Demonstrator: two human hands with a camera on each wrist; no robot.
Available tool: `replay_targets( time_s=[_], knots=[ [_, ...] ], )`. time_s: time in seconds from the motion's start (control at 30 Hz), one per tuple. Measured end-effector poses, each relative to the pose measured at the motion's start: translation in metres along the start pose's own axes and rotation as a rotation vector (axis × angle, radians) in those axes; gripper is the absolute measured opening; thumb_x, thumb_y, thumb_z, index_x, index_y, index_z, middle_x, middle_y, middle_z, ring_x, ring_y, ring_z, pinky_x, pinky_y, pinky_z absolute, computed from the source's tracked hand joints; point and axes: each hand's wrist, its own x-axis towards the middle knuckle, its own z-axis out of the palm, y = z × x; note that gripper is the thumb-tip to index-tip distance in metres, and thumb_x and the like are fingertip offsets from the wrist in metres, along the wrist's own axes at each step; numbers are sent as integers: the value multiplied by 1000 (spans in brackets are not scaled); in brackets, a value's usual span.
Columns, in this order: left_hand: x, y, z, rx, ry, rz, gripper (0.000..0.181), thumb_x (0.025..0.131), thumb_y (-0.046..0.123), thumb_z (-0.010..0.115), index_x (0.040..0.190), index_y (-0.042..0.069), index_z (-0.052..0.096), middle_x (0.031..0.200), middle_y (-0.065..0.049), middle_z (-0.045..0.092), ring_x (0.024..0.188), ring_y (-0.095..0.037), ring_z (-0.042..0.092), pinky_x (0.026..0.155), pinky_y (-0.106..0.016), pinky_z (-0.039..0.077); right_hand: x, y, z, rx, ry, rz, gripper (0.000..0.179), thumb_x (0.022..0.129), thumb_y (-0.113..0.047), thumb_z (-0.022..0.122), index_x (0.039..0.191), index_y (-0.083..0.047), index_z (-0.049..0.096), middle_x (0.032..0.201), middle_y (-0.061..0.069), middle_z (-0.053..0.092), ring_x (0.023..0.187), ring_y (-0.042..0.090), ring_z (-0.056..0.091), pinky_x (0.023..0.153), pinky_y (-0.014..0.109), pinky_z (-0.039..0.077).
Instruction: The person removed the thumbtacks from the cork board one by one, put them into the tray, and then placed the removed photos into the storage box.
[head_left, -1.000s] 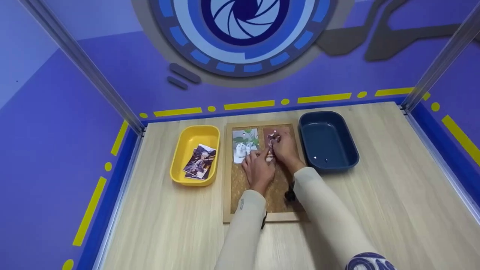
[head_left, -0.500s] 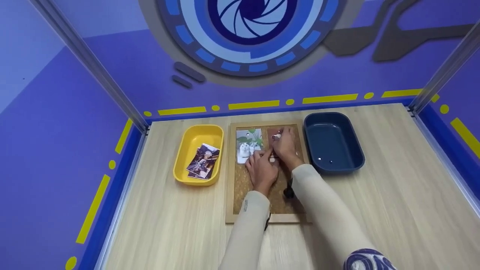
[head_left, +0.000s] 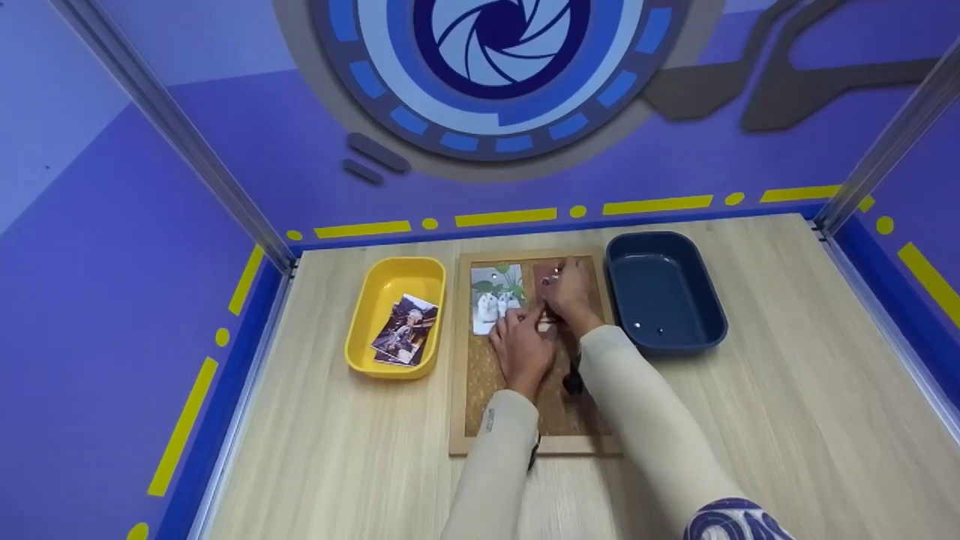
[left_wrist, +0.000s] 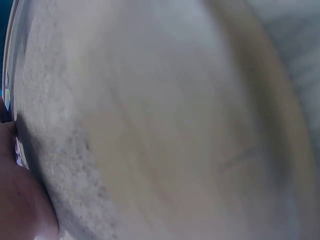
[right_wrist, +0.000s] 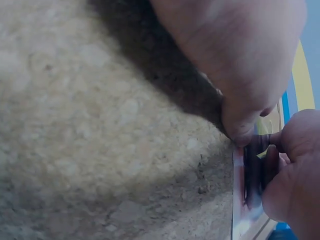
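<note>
Right wrist, clearer than head: touching brown photo with loose left hand. Bending right hand; cannot tell if grasping.

The wall is violet-blue, its round emblem navy, grey and pale blue with swirling blades, and yellow dashes run along its foot; the surface here is pale, grained wood; one tray is bright yellow, the other tray dark navy; the board is speckled brown cork in a light wood frame; the photo of white animals has green leaves on grey, the neighbouring photo reddish brown; the stacked photos mix dark purple, brown and white; the sleeves are cream, one meeting navy-and-white patterned cloth.
</note>
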Motion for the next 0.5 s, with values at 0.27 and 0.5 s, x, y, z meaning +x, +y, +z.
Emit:
replay_targets(
  time_s=[0.27,0.5],
  knots=[
    [1,-2,2,-12,16,1,48,95,36,76,142,33,70,128,-5,62,123,-29,54,115,-52,35,2,-1,-2,24,-21,20,29,101,-5,58,130,-2,57,134,19,56,123,36,61,110,47,52],
    [0,-2,4,-17,6,0,50,95,37,76,144,34,69,128,-5,62,122,-28,53,114,-51,34,2,-1,-4,25,-30,28,36,98,-1,58,134,-3,54,135,18,56,123,35,61,109,47,53]
  ],
)
